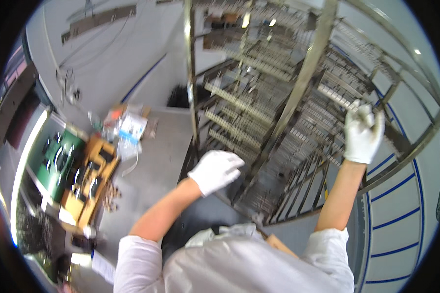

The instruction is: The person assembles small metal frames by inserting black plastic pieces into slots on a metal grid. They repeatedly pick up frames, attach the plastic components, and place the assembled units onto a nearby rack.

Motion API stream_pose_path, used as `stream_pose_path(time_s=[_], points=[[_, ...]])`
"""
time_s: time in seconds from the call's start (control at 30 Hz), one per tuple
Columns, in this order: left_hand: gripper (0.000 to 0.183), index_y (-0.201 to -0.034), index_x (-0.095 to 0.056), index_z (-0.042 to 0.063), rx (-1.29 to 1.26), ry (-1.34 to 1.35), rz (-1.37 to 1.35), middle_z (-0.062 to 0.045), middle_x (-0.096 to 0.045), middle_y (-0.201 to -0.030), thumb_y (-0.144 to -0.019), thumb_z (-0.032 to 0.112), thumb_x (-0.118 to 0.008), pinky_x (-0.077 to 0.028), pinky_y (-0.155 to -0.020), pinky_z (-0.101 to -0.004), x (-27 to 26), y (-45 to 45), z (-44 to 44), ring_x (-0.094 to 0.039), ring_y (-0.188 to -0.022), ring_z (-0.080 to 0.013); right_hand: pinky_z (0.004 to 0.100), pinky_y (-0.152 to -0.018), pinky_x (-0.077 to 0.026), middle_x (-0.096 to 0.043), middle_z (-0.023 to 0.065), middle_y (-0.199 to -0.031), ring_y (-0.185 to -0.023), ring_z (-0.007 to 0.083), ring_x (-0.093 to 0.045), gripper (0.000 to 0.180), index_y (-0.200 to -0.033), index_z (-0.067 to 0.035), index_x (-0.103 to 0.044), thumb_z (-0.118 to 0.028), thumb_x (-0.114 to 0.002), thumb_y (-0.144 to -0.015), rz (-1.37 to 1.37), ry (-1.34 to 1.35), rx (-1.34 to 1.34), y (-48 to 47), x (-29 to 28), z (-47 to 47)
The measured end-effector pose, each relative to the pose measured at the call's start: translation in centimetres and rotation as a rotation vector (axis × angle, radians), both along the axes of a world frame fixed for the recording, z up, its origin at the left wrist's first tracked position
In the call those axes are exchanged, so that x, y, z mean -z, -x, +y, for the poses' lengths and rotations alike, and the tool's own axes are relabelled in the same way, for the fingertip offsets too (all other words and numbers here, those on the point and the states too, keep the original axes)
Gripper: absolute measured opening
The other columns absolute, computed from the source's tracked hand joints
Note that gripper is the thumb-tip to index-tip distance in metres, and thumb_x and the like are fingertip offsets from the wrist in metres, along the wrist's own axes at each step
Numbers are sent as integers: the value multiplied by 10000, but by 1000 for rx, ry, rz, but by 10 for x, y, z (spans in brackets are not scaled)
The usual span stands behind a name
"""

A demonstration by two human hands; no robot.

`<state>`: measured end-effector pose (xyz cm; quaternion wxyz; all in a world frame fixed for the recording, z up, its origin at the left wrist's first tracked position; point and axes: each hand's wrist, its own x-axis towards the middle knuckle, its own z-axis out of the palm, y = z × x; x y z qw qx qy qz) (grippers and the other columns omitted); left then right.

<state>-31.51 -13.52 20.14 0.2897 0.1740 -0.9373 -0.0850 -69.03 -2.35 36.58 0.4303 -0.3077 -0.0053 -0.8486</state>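
White gloves cover both hands. My right hand (365, 133) is raised at the right, its fingertips at the end of a shelf row (335, 96) in a tall metal rack; whether it grips anything there cannot be told. My left hand (218, 171) hangs before the rack's lower left side, fingers partly bent, with nothing visible in it. The rack's metal upright (302, 78) stands between the hands. Several rack tiers (238, 104) carry rows of small, pale pieces, blurred in this view.
At the left is a grey worktable (157, 141) with clear plastic bags (130, 128), a wooden holder (86, 183) with black parts, and a green surface (58, 161) under a bright lamp (25, 164). Blue lines mark the floor at the right. Part of a person shows at the lower left.
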Motion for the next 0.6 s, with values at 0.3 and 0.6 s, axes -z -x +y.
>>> stream_pose_path(time_s=[0.3,0.6], points=[[276,-1147,-761,78,-619,-533,-83,-137,-746,-1116,-903,198,-713,-566,-927,-423,120,-235,108,-705,-1014,-345,557,-1170,-252,-506,176,-791,-1070,389,-543,287,-1064,98,-501,-168,-567,-979,-87,-153,513,-52,-32,14],[323,-1237,-739,75,-728,-755,65,-145,-735,-1148,-917,116,-745,-567,-923,-362,144,-338,183,-726,-1028,-292,438,-982,-332,-566,122,-889,-961,277,-564,268,-1125,50,-541,-157,-623,-977,162,-213,381,-40,-44,-25]])
